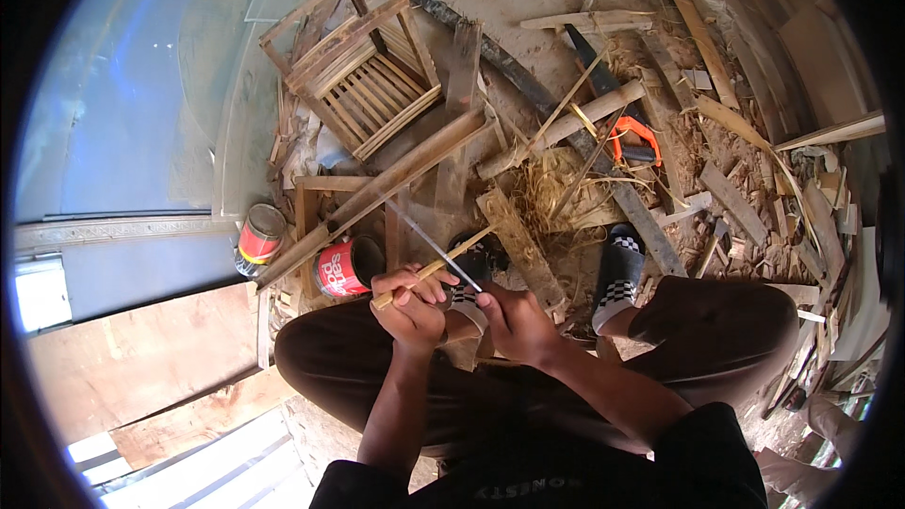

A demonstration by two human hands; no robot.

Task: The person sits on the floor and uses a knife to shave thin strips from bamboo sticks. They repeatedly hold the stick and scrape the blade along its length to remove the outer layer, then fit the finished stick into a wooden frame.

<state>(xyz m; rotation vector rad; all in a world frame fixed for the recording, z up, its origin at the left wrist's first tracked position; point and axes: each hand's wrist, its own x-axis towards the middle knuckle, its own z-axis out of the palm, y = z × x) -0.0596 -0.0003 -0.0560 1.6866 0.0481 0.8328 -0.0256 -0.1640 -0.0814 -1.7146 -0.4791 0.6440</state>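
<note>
My left hand (pixel 412 306) is closed around a thin, pale wooden stick (pixel 471 241), whose far end points up and to the right. In my right hand (pixel 518 322) is the near end of a long, narrow metal blade (pixel 419 234); its handle is hidden by my fingers. The blade slants away to the far left and crosses the stick just beyond my left fingers. Both hands are close together above my lap, between my bent knees.
Curly shavings (pixel 556 184) lie ahead of my feet, beside a handsaw with an orange handle (pixel 619 139). A slatted wooden frame (pixel 377 94) stands at the far left. Nearer are a red can (pixel 337 269) and another can (pixel 260 234). Planks (pixel 523 245) and offcuts litter the floor.
</note>
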